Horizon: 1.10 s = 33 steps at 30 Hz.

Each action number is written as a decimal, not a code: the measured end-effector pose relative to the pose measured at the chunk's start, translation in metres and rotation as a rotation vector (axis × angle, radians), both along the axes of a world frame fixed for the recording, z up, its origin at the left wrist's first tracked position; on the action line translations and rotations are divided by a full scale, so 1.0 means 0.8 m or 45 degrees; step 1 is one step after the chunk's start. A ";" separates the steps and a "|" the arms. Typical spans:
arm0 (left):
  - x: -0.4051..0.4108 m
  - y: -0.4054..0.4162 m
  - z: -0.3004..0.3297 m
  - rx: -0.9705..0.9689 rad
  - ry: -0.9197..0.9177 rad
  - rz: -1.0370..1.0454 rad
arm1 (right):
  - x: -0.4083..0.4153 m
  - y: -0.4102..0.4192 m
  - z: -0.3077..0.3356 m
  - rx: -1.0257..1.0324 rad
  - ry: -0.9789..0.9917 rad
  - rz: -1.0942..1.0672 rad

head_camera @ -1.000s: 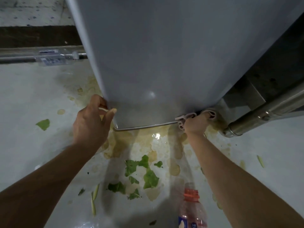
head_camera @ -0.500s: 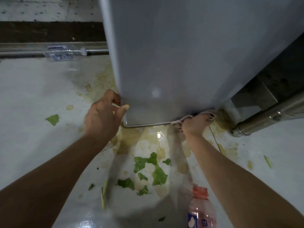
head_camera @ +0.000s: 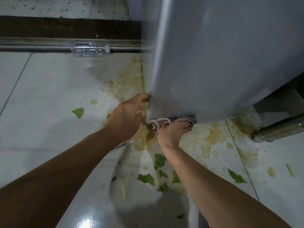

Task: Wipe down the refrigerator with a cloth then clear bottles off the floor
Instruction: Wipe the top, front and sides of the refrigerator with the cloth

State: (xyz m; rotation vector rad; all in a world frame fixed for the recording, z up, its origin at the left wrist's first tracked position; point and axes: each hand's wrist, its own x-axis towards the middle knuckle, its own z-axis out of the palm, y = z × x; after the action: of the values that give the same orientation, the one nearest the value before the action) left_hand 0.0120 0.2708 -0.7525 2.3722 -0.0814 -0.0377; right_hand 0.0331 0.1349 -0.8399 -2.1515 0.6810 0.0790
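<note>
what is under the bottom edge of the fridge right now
A pink cloth, gripped by the right hand, is pressed along the fridge bottom edge, above the stained floor. The floor farther beneath is hidden.

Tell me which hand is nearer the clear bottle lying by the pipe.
Left. The left hand grips the refrigerator's lower left corner, below and right of the clear bottle; the right hand, gripping the cloth, is farther right.
</note>
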 end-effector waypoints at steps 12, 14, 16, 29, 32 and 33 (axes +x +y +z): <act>-0.034 0.036 0.016 -0.008 -0.073 0.270 | -0.046 0.062 0.019 0.226 -0.149 0.371; -0.040 0.037 0.020 -0.016 -0.053 0.275 | -0.057 0.049 0.035 0.304 -0.249 0.462; -0.045 0.040 0.024 -0.002 -0.034 0.290 | -0.066 0.032 0.055 0.253 -0.422 0.497; -0.055 0.051 0.028 0.058 0.023 0.349 | 0.006 -0.024 0.106 -1.285 -1.408 0.914; -0.051 0.050 0.018 0.068 0.043 0.348 | 0.005 -0.031 0.058 -1.560 -1.313 1.202; -0.050 0.049 0.015 0.071 0.053 0.348 | 0.002 -0.031 0.043 -1.580 -1.220 1.280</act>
State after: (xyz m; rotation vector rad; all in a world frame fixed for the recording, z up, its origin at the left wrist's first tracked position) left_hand -0.0277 0.3101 -0.7408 2.4167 0.2668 0.0427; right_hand 0.0346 0.1098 -0.8052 -2.9477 -1.2480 -1.0033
